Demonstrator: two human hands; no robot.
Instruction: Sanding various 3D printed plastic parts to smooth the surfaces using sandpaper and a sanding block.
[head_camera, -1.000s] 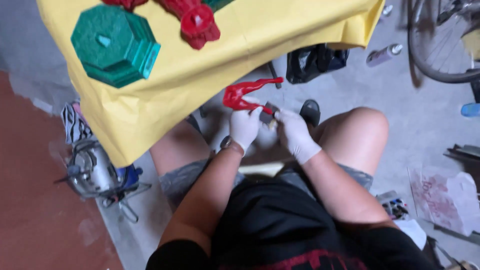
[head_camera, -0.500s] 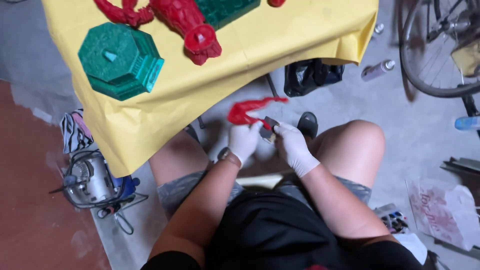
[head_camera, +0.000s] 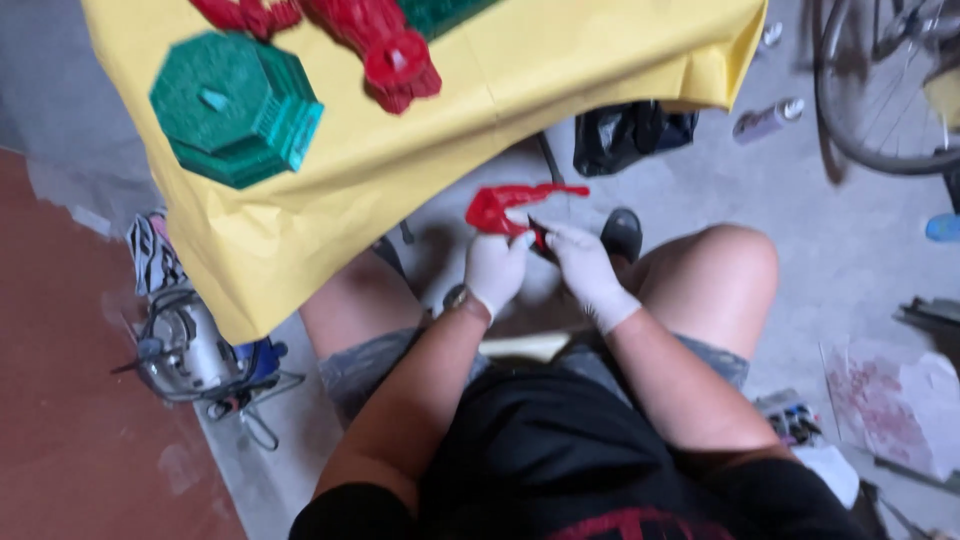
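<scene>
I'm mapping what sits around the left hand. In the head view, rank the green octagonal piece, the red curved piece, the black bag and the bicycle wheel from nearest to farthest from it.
1. Red curved piece: in the left hand, just above its fingers.
2. Black bag: on the floor, up and to the right.
3. Green octagonal piece: on the yellow sheet, upper left.
4. Bicycle wheel: far upper right.

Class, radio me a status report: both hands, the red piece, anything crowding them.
Left hand gloved, gripping red piece. Right hand gloved, pinching a small dark tool against it. Yellow sheet edge hangs just above; not touching.
</scene>
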